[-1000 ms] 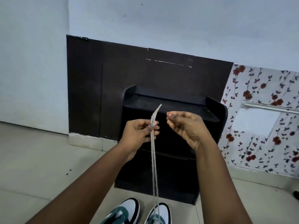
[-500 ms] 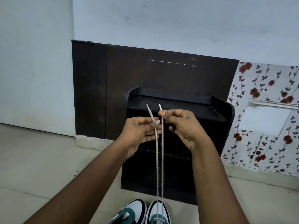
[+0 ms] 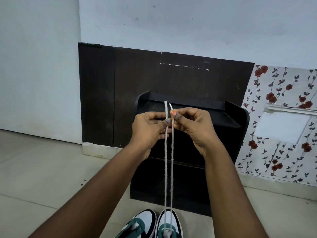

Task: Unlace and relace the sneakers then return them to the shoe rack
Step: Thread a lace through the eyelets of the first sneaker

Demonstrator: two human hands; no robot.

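Two green, white and black sneakers stand on the floor at the bottom edge, the left sneaker (image 3: 139, 224) beside the right sneaker (image 3: 169, 224). A white shoelace (image 3: 166, 169) rises taut from the right sneaker in two parallel strands. My left hand (image 3: 149, 129) pinches one strand just below its tip. My right hand (image 3: 192, 126) pinches the other strand, its tip poking up by the thumb. Both hands are held close together in front of the black shoe rack (image 3: 197, 152).
The shoe rack stands against a dark brown wall panel (image 3: 120, 93). Floral wallpaper (image 3: 283, 121) covers the wall to the right. Pale floor tiles (image 3: 42, 169) spread out on the left and around the sneakers.
The two lace ends, held together in my left hand a second ago, are now split, one in each hand. My right hand closed in and took one end.
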